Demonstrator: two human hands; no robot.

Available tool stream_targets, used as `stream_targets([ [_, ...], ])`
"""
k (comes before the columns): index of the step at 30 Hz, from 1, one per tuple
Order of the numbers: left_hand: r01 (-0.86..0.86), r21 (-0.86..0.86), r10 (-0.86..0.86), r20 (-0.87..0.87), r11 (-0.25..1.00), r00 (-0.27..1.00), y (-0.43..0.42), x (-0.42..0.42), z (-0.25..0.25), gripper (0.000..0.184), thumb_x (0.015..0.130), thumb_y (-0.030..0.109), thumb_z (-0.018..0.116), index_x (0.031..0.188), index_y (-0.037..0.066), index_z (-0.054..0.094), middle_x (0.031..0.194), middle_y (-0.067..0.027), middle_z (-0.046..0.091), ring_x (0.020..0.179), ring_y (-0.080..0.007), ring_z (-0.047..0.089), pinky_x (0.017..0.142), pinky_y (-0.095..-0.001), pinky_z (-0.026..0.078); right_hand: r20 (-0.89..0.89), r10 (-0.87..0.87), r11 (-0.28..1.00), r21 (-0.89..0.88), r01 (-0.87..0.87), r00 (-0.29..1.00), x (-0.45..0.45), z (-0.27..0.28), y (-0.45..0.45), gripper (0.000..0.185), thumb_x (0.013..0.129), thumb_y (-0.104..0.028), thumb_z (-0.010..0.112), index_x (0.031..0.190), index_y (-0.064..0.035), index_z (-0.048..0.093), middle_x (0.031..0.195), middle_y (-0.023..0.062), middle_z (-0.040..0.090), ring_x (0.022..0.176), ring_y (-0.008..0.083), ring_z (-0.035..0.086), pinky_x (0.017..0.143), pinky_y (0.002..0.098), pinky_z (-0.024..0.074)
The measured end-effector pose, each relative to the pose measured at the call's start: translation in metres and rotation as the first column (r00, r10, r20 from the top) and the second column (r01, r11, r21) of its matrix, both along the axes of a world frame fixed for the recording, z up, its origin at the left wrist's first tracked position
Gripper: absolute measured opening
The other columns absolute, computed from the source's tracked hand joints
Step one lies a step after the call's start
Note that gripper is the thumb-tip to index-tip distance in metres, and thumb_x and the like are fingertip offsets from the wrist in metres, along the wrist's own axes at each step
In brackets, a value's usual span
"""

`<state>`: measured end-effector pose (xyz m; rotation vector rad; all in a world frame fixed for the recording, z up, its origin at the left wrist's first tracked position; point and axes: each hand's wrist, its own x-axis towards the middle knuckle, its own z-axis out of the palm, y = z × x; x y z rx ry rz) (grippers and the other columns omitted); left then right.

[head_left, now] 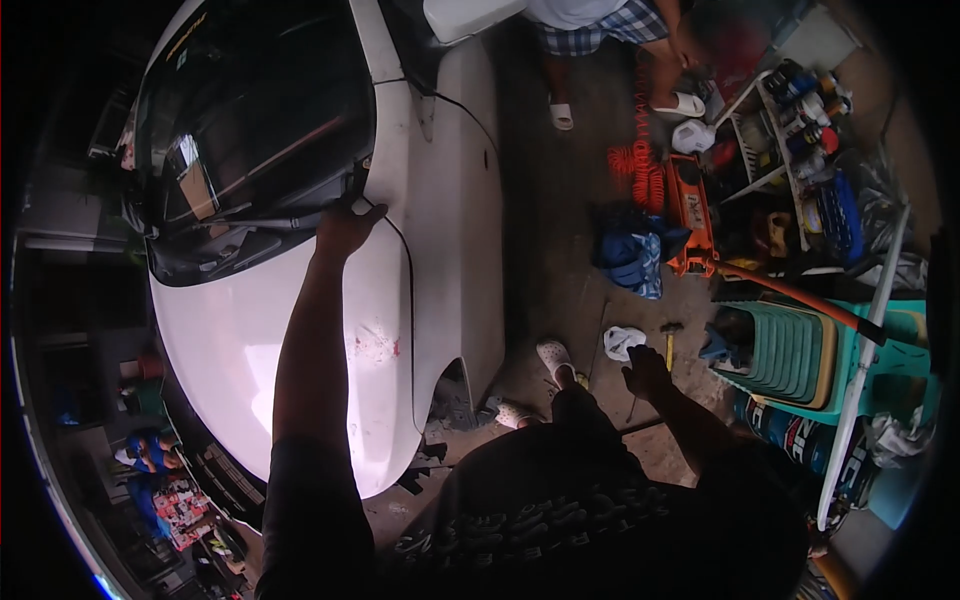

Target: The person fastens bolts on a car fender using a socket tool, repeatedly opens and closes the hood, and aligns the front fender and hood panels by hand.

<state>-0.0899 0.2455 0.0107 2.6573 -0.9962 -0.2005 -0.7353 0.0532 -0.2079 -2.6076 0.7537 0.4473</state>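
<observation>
Near the base of the windshield of a white vehicle (240, 340), my left hand (347, 226) rests at the rear edge of the hood, its thumb stretched out to the right. The fingertips are hidden in the dark gap by the windshield (260, 110). Lower right, my right hand (646, 372) hangs over the floor with its fingers curled. A thin dark item shows just below it, too small to name. Behind that hand a white cloth or bag (622, 343) lies on the floor.
An orange floor jack (690, 215) with a long handle stands right of a blue bag (640, 250). Beyond are a crowded shelf rack (785, 150), stacked green stools (780, 350) and a hammer (671, 345). Another person (600, 25) stands at the top; more people (150, 452) are lower left.
</observation>
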Motion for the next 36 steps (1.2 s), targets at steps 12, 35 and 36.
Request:
stream_targets([
  [12,0.002,0.359,-0.004,0.006,0.933,1.000,-0.016,-0.005,0.006,0.124,0.065,0.059,0.096,0.161,0.003,0.042,0.151,-0.0287,0.058,0.141,-0.0447,0.055,0.116,-0.0483,0.048,-0.338,-0.228,0.929,0.205,0.308,0.913,-0.066,-0.043,0.009,0.052,0.097,-0.034,0.070,0.138,-0.0043,0.057,0.129,0.0224,0.063,0.122,0.0423,0.062,0.101,0.0540,0.0534],
  [35,-0.182,0.090,0.091,0.605,0.979,0.791,-0.022,-0.074,-0.061,0.055,0.109,0.043,0.050,0.157,0.016,0.047,0.155,-0.0121,0.054,0.150,-0.0347,0.043,0.123,-0.0650,0.027,0.089,-0.043,0.945,0.327,0.011,0.995,0.101,-0.018,0.010,0.049,0.091,-0.023,0.073,0.131,0.0018,0.059,0.117,0.0272,0.066,0.112,0.0458,0.065,0.093,0.0567,0.0540],
  [36,-0.206,0.107,0.104,0.594,0.973,0.797,-0.020,-0.076,-0.062,0.057,0.109,0.045,0.050,0.158,0.017,0.046,0.157,-0.0136,0.053,0.150,-0.0363,0.043,0.124,-0.0628,0.026,0.059,-0.009,0.945,0.326,-0.011,0.998,0.100,-0.020,0.015,0.050,0.092,-0.024,0.073,0.132,0.0021,0.059,0.118,0.0273,0.066,0.111,0.0463,0.065,0.093,0.0564,0.0541],
])
